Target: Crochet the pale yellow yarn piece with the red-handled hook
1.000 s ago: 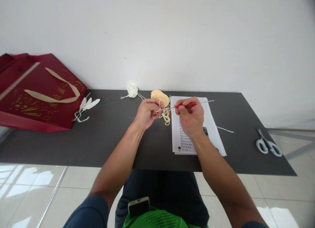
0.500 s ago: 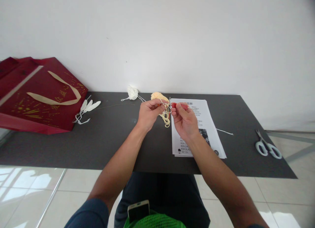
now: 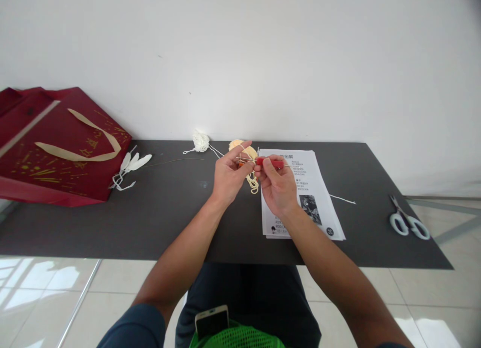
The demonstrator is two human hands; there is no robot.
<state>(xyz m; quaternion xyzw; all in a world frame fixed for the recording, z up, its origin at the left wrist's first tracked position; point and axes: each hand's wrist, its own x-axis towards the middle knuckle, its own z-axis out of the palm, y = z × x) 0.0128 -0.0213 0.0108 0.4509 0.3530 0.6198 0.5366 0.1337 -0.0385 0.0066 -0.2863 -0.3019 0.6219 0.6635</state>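
- Yarn [image 3: 252, 180] pinched in my left hand [image 3: 228, 175] — index finger now raised.
- Crochet hook [image 3: 271, 162] — my right hand [image 3: 277, 185] fingers grip it, turned in closer since 1 second ago; stitch underway.

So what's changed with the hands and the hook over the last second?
The right hand drew in toward the left hand; the red-handled crochet hook, whose shaft stuck out to the right, now shows mostly its handle. Both hands still grip the cream yarn. Paper sheets, scissors and red bag are unmoved.
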